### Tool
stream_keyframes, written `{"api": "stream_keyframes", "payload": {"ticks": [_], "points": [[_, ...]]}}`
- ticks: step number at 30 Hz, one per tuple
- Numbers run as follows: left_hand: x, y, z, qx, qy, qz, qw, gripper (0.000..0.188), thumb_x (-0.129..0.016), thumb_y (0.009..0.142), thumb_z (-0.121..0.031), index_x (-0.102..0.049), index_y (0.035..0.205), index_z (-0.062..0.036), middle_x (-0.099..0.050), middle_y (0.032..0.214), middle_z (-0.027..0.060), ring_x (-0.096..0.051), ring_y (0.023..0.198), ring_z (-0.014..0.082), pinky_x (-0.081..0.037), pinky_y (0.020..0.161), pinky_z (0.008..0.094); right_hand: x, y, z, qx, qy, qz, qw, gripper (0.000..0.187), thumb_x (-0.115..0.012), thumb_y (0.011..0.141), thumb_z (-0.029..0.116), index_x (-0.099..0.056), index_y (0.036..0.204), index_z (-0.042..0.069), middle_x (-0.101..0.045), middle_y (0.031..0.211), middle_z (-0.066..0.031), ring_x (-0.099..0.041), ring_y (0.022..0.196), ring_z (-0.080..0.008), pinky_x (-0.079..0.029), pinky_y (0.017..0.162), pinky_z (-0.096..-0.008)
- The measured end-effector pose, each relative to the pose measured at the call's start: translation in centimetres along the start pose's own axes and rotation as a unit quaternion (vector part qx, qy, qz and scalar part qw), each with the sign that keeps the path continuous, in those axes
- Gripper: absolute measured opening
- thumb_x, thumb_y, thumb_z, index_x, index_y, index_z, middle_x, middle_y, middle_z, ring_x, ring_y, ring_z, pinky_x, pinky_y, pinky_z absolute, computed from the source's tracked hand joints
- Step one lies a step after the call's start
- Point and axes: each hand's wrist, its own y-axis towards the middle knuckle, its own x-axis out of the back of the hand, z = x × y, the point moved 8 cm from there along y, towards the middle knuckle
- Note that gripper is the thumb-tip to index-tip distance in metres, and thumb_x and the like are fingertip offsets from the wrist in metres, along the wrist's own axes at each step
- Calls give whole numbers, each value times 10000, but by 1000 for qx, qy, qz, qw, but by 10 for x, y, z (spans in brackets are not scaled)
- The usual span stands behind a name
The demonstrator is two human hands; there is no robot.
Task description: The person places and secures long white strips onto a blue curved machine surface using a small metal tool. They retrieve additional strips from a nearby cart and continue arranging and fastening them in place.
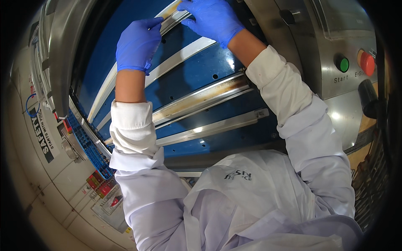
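Note:
Both my hands wear blue gloves and reach over a blue plate (192,67) with small dark holes. A long metal bar (168,26) with a brown-stained, pale strip on top runs along its far side. My left hand (140,44) has thumb and fingers pinched together at this bar; what lies between the fingertips is too small to make out. On the same bar, farther right, is my right hand (211,21), its thumb and fingers apart across the bar. A second stained bar (205,98) crosses the plate nearer to me, behind my left forearm.
A pale bar (180,58) and a narrow metal bar (213,123) also lie across the plate. At right, a steel panel carries a green button (344,64) and a red button (367,63). A steel cover (69,50) and blue plastic grid (86,136) stand at left.

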Motion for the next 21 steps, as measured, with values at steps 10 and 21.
{"api": "stream_keyframes", "payload": {"ticks": [10,21], "points": [[4,-2,-15,-4,-4,5,1000,283,-589,888,-304,-730,1124,-241,-718,1006,107,-676,928,324,-525,844,377,-2,0,-5,-13,-23,-2,1000,188,-588,843,245,-666,967,128,-623,1016,-70,-549,1066,-256,-396,980,-414],[0,3,-25,-36,27,-6,999,250,-594,903,-287,-744,1090,-217,-724,970,105,-682,917,307,-526,836,381,13,-2,-8,-4,-55,-32,998,178,-663,767,277,-688,925,200,-610,1038,-27,-491,1135,-271,-384,953,-444]]}}
